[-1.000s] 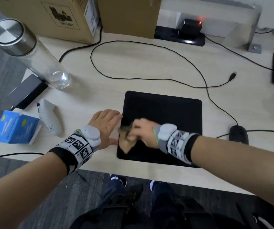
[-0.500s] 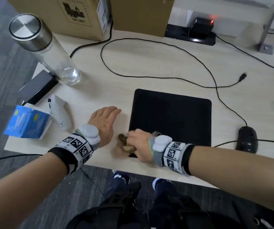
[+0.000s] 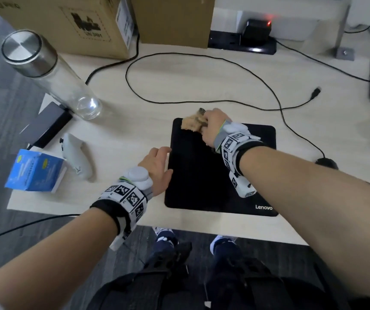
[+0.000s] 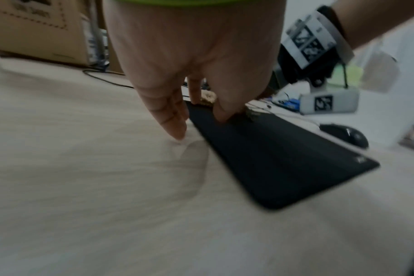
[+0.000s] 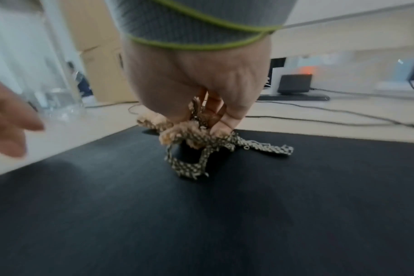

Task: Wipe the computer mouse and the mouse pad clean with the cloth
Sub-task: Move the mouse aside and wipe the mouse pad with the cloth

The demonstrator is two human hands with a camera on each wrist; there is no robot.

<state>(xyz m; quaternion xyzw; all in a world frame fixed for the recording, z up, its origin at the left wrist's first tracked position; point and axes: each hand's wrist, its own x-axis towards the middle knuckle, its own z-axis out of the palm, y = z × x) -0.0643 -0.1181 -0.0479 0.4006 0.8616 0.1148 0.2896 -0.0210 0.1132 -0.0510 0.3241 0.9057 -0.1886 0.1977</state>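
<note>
- My right hand (image 3: 213,127), above centre in the head view, clutches the bunched tan cloth (image 3: 191,124) against the far-left corner of the black mouse pad (image 3: 201,175).
- My left hand (image 3: 157,168), fingers straight, rests flat at the pad's left edge.
- The computer mouse (image 3: 327,163) sits at right of frame, beside the pad.

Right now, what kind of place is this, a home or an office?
Probably an office desk, though a home workspace is possible. A mouse pad and a wired mouse lie on it, with cardboard boxes and a power strip at the back.
</note>
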